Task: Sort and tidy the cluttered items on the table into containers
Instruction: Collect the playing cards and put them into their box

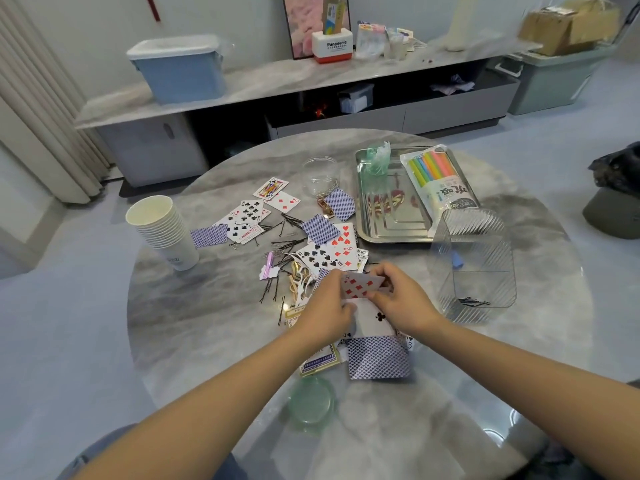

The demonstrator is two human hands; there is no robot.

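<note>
Both hands (363, 299) pinching red diamonds card (360, 285), face up, long axis left-right

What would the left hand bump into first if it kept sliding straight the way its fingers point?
Probably the right hand: the left hand points right and slightly away, and both hold the red diamonds playing card. Depth is hard to judge.

Left grip (325, 308) and right grip (401, 299) apparently pinch, forearms converging.
</note>
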